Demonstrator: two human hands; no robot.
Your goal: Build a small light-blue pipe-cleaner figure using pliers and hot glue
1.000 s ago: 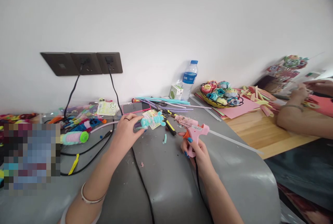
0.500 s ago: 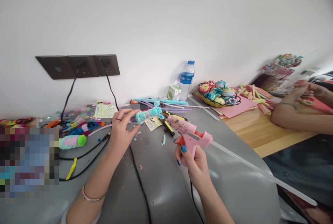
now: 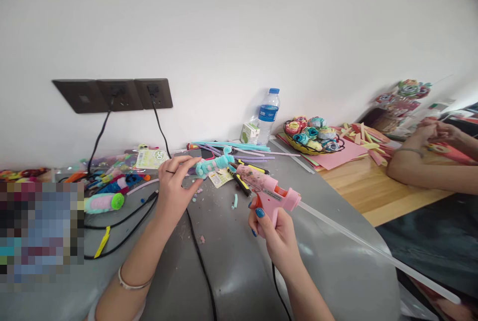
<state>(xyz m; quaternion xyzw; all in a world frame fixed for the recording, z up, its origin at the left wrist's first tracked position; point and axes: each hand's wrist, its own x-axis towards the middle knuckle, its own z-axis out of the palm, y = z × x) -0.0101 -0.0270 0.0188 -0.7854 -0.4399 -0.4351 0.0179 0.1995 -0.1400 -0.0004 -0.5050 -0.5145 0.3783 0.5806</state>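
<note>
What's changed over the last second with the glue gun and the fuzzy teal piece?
The right hand has lifted the pink glue gun off the grey table and brought its nozzle close to the teal pipe-cleaner figure, which the left hand has raised slightly. Both grips are unchanged. The water bottle and flower basket stayed put.

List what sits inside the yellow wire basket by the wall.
The yellow wire basket holds rolled fabric roses in pink, teal and yellow, heaped above its rim. Anything beneath them, and the basket's bottom, is covered.
</note>
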